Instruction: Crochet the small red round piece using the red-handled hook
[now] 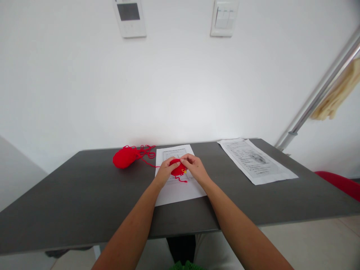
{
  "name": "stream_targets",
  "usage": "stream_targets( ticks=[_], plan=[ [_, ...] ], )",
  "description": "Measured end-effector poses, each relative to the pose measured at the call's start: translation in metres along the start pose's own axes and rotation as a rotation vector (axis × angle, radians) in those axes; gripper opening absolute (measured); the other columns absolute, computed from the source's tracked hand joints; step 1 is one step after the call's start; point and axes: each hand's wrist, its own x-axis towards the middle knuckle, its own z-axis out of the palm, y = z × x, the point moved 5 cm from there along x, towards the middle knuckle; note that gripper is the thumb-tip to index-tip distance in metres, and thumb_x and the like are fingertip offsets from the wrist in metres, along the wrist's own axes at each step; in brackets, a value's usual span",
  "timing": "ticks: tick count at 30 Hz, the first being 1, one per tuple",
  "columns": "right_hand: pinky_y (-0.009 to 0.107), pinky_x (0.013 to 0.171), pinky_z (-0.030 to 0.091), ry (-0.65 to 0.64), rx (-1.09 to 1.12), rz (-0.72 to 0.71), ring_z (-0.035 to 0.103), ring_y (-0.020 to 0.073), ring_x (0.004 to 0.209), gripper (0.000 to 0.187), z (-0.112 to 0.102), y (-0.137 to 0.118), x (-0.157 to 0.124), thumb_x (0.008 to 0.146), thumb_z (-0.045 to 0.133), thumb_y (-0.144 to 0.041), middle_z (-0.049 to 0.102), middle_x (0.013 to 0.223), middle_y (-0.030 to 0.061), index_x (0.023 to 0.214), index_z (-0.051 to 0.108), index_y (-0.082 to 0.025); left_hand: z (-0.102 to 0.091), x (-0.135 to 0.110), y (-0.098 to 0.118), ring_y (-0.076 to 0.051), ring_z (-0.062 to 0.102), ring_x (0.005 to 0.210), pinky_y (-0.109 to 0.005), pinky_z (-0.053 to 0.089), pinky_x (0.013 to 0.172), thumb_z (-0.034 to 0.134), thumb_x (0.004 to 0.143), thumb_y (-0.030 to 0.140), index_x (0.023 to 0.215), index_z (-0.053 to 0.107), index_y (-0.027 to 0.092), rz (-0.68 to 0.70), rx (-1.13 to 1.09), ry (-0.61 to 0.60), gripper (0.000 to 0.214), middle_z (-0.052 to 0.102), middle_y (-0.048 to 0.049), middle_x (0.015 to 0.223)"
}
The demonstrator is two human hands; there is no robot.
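Observation:
Both my hands meet over a white printed sheet (180, 189) in the middle of the dark grey table (70, 202). My left hand (165, 170) is closed on a small red crocheted piece (177, 168). My right hand (195, 167) pinches the same piece from the right, where a small yellow thing (184, 171), perhaps a marker or hook tip, shows at my fingertips. A short red yarn tail (182, 180) hangs below the piece. A thin red strand runs left to a red yarn ball (123, 157) with loose loops (146, 151) beside it.
A second printed sheet (257, 160) lies at the table's far right. A red seat (341, 183) shows beyond the right edge. A metal rail (317, 95) with a beige cloth (336, 95) slants along the right wall. A wall panel (129, 17) and light switch (224, 17) hang above.

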Motion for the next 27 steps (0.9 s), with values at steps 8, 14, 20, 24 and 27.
stream_targets(
  ticks=[8,14,20,24,27],
  plan=[
    [0.023,0.050,0.035,0.022,-0.002,-0.009,0.043,0.0099,0.050,0.013,-0.001,0.002,0.002,0.073,0.056,-0.030,0.049,0.054,-0.0045,0.069,0.058,-0.018,-0.001,0.001,-0.002,-0.009,0.047,0.053,-0.022,0.035,0.054,0.070,0.064,0.031,0.064,0.058,0.015,-0.011,0.006,0.007,0.020,0.053,0.0042,0.056],
    [0.023,0.050,0.036,0.032,0.006,-0.003,0.044,0.0099,0.049,0.015,-0.002,0.005,0.003,0.075,0.056,-0.032,0.050,0.054,-0.0045,0.072,0.059,-0.018,-0.006,0.004,-0.008,-0.010,0.051,0.055,-0.022,0.039,0.056,0.070,0.066,0.034,0.070,0.059,0.015,-0.018,-0.017,0.042,0.023,0.058,0.0023,0.061],
    [0.023,0.050,0.036,0.013,0.005,0.005,0.045,0.0102,0.049,0.017,-0.001,0.003,0.002,0.074,0.057,-0.033,0.051,0.054,-0.0037,0.075,0.062,-0.017,-0.007,0.005,-0.010,-0.010,0.052,0.054,-0.022,0.040,0.056,0.071,0.065,0.034,0.069,0.058,0.015,-0.025,-0.030,0.041,0.023,0.058,0.0029,0.060],
    [0.024,0.050,0.036,0.012,-0.003,0.001,0.045,0.0101,0.049,0.016,-0.001,0.001,0.002,0.074,0.058,-0.032,0.051,0.054,-0.0038,0.075,0.062,-0.017,-0.006,0.004,-0.009,-0.010,0.051,0.054,-0.022,0.039,0.055,0.071,0.065,0.033,0.068,0.058,0.015,-0.026,-0.034,0.038,0.023,0.058,0.0030,0.059],
    [0.023,0.050,0.036,0.017,-0.010,-0.001,0.045,0.0100,0.049,0.016,-0.001,0.001,0.002,0.074,0.057,-0.032,0.050,0.054,-0.0039,0.073,0.062,-0.017,-0.006,0.004,-0.009,-0.009,0.051,0.054,-0.022,0.038,0.054,0.071,0.065,0.033,0.068,0.059,0.015,-0.028,-0.039,0.032,0.022,0.057,0.0031,0.059]
  ],
)
